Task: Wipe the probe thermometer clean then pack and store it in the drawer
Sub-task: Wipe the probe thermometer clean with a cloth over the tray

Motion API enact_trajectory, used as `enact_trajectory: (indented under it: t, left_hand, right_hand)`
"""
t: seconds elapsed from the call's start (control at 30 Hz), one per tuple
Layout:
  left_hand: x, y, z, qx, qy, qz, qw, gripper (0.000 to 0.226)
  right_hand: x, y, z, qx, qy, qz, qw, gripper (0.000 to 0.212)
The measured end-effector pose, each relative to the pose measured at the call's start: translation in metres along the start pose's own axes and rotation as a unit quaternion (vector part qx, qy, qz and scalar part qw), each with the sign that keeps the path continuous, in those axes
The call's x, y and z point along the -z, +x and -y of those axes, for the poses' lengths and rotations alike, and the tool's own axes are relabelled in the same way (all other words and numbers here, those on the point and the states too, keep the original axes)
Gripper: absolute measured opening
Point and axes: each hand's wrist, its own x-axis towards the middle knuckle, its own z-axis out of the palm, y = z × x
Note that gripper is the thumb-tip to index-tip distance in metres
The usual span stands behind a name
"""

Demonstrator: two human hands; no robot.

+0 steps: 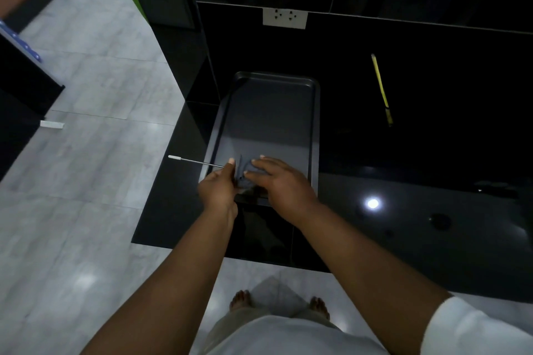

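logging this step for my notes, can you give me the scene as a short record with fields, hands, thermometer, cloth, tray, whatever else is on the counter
left hand: grip on the probe thermometer, stem pointing left past the tray edge
right hand: pressing the dark cloth around the probe
tray: dark, on the black counter, otherwise bare
yellow sleeve: lying on the counter right of the tray, untouched
wall socket: white, behind the tray
drawer: cannot tell which

Dark grey tray (288,112) on glossy black counter (403,153); yellow sleeve (381,89); silver probe (199,162), white tip; dark grey cloth (245,174); pale marbled floor (86,124)
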Motion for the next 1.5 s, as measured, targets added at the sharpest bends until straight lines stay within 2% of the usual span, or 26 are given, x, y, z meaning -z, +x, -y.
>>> enact_trajectory:
  t: [0.2,0.3,0.43,0.53,0.63,0.77,0.9,1.07,1.3,1.5]
  left_hand:
    - [0.009,0.004,-0.006,0.003,-0.003,-0.005,1.0,0.021]
    - [0.011,0.003,-0.007,0.004,0.002,-0.014,1.0,0.02]
    - [0.008,0.0,-0.004,0.005,0.008,-0.005,1.0,0.02]
    - [0.003,-0.002,-0.001,0.003,0.014,-0.003,1.0,0.022]
    - [0.001,-0.003,-0.003,-0.002,0.007,0.001,1.0,0.021]
    - [0.005,0.0,-0.011,0.007,-0.006,0.011,1.0,0.02]
    - [0.012,0.003,-0.009,0.013,-0.009,0.009,1.0,0.02]
    - [0.006,-0.002,-0.003,0.018,-0.014,0.023,0.999,0.023]
    - [0.004,-0.003,-0.003,0.024,-0.007,0.026,0.999,0.024]
    - [0.004,-0.006,0.0,0.052,-0.002,0.04,0.998,0.024]
  right_hand:
    - [0.013,-0.021,-0.04,-0.041,-0.042,0.008,0.998,0.046]
    - [0.018,-0.025,-0.055,-0.071,-0.048,-0.018,0.996,0.059]
    - [0.017,-0.007,-0.031,-0.073,-0.031,-0.067,0.995,0.058]
    - [0.006,0.002,-0.003,-0.012,-0.007,-0.017,1.0,0.05]
    - [0.004,0.002,0.002,-0.032,0.018,0.023,0.999,0.037]
    - [0.014,-0.013,-0.021,-0.051,-0.019,-0.015,0.998,0.042]
    - [0.016,-0.025,-0.041,-0.128,0.027,-0.041,0.991,0.054]
    - [0.012,-0.02,-0.027,-0.126,0.054,-0.065,0.988,0.054]
    - [0.016,-0.021,-0.019,-0.148,0.081,-0.075,0.983,0.043]
    - [0.012,-0.023,-0.022,-0.118,0.031,-0.059,0.991,0.047]
